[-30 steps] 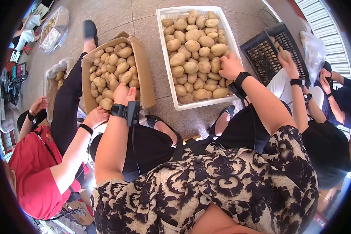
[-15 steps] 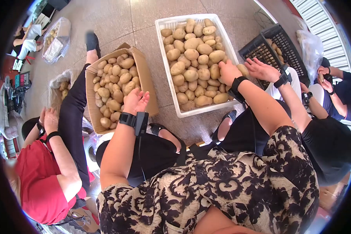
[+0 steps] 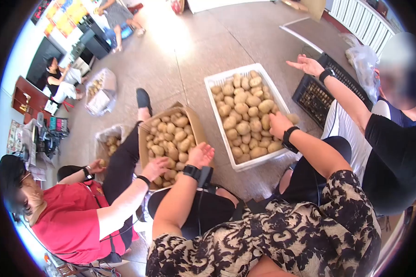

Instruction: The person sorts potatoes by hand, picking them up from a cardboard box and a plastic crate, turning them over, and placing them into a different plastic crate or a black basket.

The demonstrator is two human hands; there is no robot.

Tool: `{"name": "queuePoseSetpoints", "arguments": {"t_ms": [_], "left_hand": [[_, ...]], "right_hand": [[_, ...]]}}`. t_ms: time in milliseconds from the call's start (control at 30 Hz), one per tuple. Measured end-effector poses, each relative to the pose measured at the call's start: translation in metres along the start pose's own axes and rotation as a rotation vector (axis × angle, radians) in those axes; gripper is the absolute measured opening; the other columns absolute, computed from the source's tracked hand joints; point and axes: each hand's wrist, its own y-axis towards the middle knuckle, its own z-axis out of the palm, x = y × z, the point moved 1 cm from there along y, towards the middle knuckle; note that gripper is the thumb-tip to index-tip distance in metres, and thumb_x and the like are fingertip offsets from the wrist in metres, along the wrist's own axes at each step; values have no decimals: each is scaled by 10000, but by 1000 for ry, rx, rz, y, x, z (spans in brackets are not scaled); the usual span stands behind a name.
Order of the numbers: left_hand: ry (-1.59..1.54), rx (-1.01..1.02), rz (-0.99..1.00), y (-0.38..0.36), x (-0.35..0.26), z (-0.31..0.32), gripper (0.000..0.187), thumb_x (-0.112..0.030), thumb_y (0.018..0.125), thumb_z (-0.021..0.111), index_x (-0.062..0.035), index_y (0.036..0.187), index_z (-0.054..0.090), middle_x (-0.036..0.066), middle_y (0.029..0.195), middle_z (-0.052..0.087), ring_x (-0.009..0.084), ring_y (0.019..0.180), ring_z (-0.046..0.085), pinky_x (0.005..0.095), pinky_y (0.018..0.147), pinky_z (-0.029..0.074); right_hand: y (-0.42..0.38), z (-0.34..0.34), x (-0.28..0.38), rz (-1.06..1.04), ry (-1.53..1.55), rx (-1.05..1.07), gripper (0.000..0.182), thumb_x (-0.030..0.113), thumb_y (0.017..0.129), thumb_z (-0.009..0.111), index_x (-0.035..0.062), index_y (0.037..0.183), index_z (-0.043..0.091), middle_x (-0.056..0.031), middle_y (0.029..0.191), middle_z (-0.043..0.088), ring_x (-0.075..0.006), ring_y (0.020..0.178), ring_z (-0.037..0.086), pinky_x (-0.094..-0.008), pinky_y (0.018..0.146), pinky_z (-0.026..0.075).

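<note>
Over the right edge of the cardboard box of potatoes is my left hand, palm up, fingers loosely apart and nothing in it. My right hand is at the right side of the white crate, its fingers curled down by the potatoes there. A slightly blurred potato shows against its outer side, above the crate's rim; the grip on it is partly hidden.
A person in red reaches one hand into the cardboard box, close to my left hand. Another person's open hand is over the black crate. Bagged potatoes stand at upper left.
The view has shifted, so the boxes appear lower and further right. The person in red has moved a hand into the cardboard box. The right-hand person's hand has moved up and away from mine.
</note>
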Motion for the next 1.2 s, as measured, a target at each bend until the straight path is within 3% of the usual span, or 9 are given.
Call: {"name": "queuePoseSetpoints", "arguments": {"t_ms": [233, 467, 600, 700, 733, 800, 933, 1067, 1200], "left_hand": [[47, -1, -22, -25, 4, 27, 159, -156, 864, 500, -60, 985, 464, 115, 1017, 476, 270, 879, 502, 361, 726, 480], [71, 41, -119, -55, 26, 70, 187, -200, 882, 475, -62, 1005, 451, 129, 1063, 439, 310, 989, 458, 448, 853, 431], [29, 108, -196, -60, 52, 88, 342, -272, 874, 488, -63, 1127, 393, 157, 1167, 339, 378, 1092, 383, 522, 945, 341], [-111, 256, -244, -61, 62, 98, 363, -323, 905, 408, -100, 1190, 390, 146, 1167, 430, 363, 1068, 441, 520, 915, 375], [-75, 301, -231, -61, 60, 98, 353, -327, 907, 397, -101, 1178, 412, 143, 1164, 450, 358, 1076, 450, 519, 906, 385], [-49, 433, -172, -46, 61, 90, 324, -323, 908, 391, -83, 1112, 464, 122, 1079, 512, 322, 1048, 493, 502, 895, 405], [-208, 301, -157, -14, 47, 59, 256, -226, 858, 523, -31, 1020, 489, 117, 930, 549, 290, 884, 558, 421, 777, 500], [-342, 81, -50, -23, 35, 52, 182, -152, 821, 580, -36, 931, 493, 85, 855, 540, 233, 768, 550, 362, 667, 540], [-402, 138, 98, 10, 20, -4, 198, -202, 839, 557, -32, 921, 500, 82, 845, 538, 227, 766, 545, 335, 625, 537]], "right_hand": [[-12, -8, 5, -84, 276, 11, 373, 215, 653, 644, 19, 959, 562, -210, 914, 604, -335, 902, 572, -387, 806, 462], [-43, -17, 54, 74, 852, 167, 357, 217, 656, 607, 50, 971, 587, -107, 684, 608, -178, 486, 578, -288, 472, 483], [-19, 39, 68, -460, 739, -397, 352, 180, 682, 595, 32, 1001, 567, -125, 738, 628, -187, 533, 597, -301, 507, 493], [-61, -7, 98, -203, 1231, 229, 422, 189, 669, 636, -9, 1030, 542, -151, 830, 634, -241, 732, 624, -334, 683, 503], [-43, 16, 93, -409, 773, 10, 433, 193, 683, 623, 6, 1061, 524, -176, 889, 618, -288, 826, 600, -352, 741, 488], [-56, 6, 99, -557, 677, -89, 389, 203, 705, 605, 25, 1044, 535, -176, 935, 586, -295, 910, 557, -365, 795, 458], [-60, 9, 90, -396, 753, -86, 286, 209, 707, 597, 54, 947, 579, -157, 950, 549, -309, 949, 523, -384, 817, 429], [-33, 46, 44, -141, 327, -191, 338, 279, 665, 635, 74, 931, 590, -143, 1024, 539, -307, 947, 522, -413, 792, 436], [-42, 49, 24, 76, 209, 75, 546, 385, 684, 636, 115, 1147, 529, -168, 1175, 486, -351, 1042, 496, -425, 899, 405]]}}
